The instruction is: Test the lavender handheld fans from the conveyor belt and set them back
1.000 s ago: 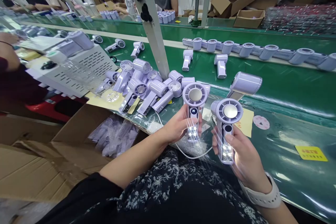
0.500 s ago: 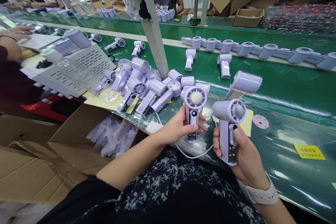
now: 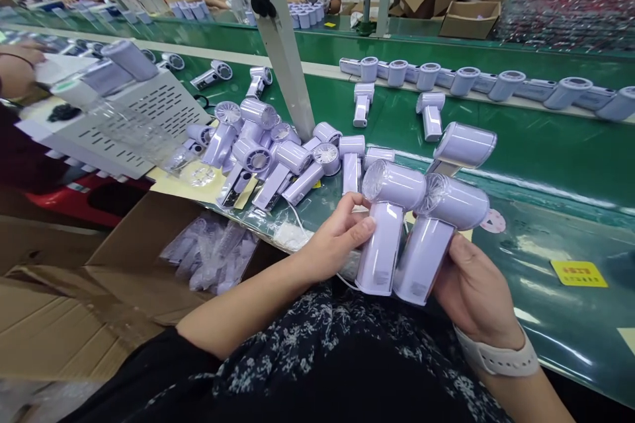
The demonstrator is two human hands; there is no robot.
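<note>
Two lilac handheld fans are held side by side above the green bench edge (image 3: pixel 570 317); the left hand (image 3: pixel 330 244) grips the left fan (image 3: pixel 384 225) by its handle; the right hand (image 3: pixel 473 294) is closed round the right fan (image 3: pixel 436 238). More fans lie in a pile (image 3: pixel 278 158) just beyond.

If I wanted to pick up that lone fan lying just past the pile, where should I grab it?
Grip the fan by its straight handle, coming from above with fingers across its two long sides. It lies flat on the belt, apart from others, handle pointing toward the person; the round head looks bulkier and harder to pinch.
</note>
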